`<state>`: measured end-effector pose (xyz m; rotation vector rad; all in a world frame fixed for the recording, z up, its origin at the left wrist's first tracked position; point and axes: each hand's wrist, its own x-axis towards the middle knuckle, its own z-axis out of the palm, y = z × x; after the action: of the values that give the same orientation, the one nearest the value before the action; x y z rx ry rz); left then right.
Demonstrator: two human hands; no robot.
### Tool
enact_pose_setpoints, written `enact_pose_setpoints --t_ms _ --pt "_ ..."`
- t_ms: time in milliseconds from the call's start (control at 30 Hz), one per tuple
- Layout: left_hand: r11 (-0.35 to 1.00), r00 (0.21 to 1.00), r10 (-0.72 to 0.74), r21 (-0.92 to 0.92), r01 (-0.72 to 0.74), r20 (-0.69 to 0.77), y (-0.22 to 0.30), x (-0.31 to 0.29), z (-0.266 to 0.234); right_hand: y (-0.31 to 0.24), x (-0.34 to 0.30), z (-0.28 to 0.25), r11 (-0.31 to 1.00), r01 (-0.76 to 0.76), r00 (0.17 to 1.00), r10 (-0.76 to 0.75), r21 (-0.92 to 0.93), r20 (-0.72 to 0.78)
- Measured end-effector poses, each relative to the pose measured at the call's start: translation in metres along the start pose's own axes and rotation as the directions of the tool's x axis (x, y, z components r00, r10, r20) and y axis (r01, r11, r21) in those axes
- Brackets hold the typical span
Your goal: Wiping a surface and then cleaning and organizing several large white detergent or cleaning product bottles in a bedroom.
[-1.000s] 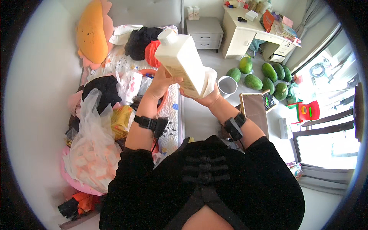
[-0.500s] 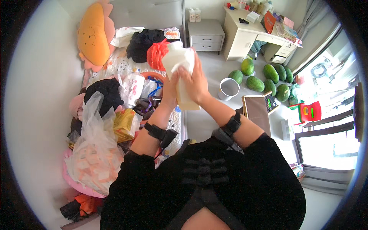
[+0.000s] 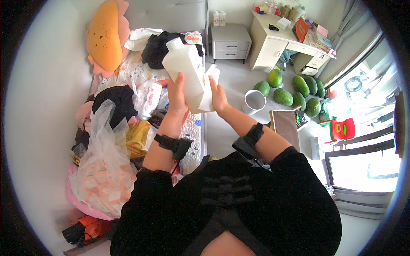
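Note:
A whitish plastic bottle (image 3: 184,65) with a white cap is held up before me, tilted so that its top points away and to the left. My left hand (image 3: 177,97) is wrapped round its left side, the thumb lying along the front. In my right hand (image 3: 219,96) is a white tissue (image 3: 206,100), pressed to the bottle's right side near its lower end. The right palm and some fingers are hidden behind the tissue and bottle.
To the left stands a bed (image 3: 195,136) piled with clothes, plastic bags and a plush pillow (image 3: 104,40). On the floor to the right are a grey bucket (image 3: 254,101) and several watermelons (image 3: 283,97). A nightstand (image 3: 231,42) and a desk (image 3: 267,51) stand farther back.
The bottle has turned and shifted a little left, and its cap now shows. My hands have spread apart, with the right hand and tissue now at the bottle's right side.

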<state>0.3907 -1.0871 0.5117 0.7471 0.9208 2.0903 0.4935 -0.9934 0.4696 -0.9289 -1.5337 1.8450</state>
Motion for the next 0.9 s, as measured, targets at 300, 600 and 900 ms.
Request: enact_pose_setpoints --t_ms 300,600,900 --pt "0.955 0.962 -0.207 -0.176 0.238 0.178 -0.008 0.016 -0.024 -0.011 -0.022 -0.014 0.487 -0.651 0.661 -0.014 0.582 0.750" --pt "0.945 0.994 0.106 0.307 -0.110 0.029 -0.030 0.033 0.020 -0.021 -0.013 -0.006 0.942 -0.074 0.988 0.114 0.328 -0.106" --pt "0.977 0.995 -0.056 0.212 0.036 0.088 -0.083 0.066 0.013 -0.082 0.075 -0.018 0.812 0.366 0.851 -0.490 -0.455 -0.190"
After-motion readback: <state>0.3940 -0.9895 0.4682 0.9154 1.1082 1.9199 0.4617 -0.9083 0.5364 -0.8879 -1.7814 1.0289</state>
